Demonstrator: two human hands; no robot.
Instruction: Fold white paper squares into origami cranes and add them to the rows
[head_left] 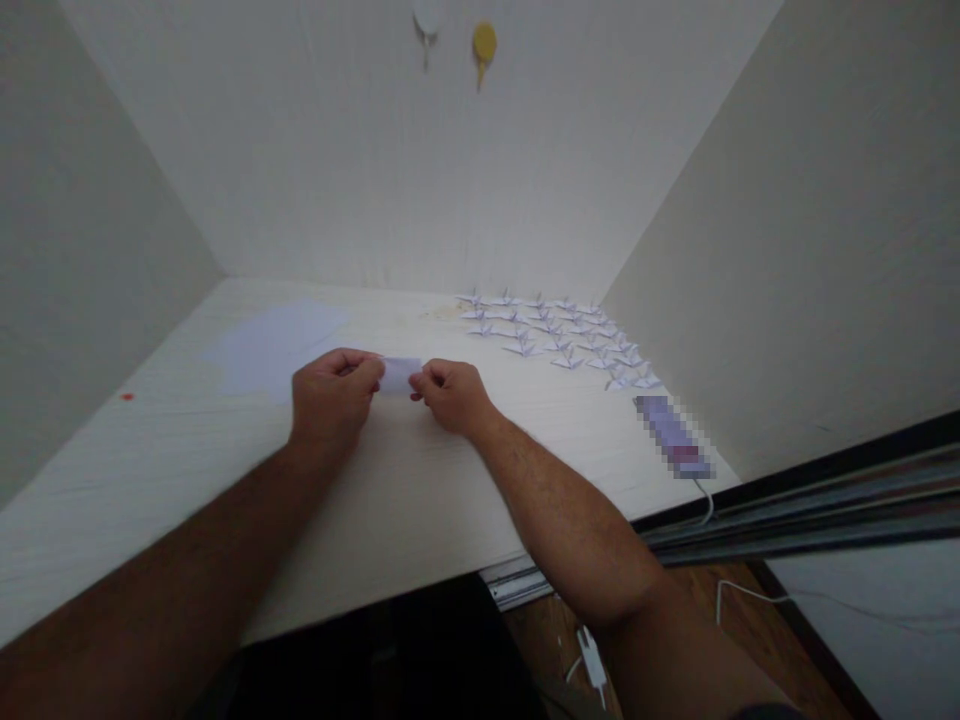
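A small piece of white paper (399,376) is held up between my two hands, just above the table; whether it is folded I cannot tell for sure. My left hand (335,392) pinches its left end between thumb and fingers. At the right end, my right hand (453,393) grips the paper with closed fingertips. Several sheets of white paper (270,345) lie spread on the table beyond my left hand. To the right and further back, folded paper cranes (555,328) stand in rows.
The pale table (450,500) meets walls at the back and both sides. A blurred-out flat device (675,437) with a white cable lies near the right edge. At far left is a small red spot (127,397). Two hooks, one yellow (484,45), hang on the back wall.
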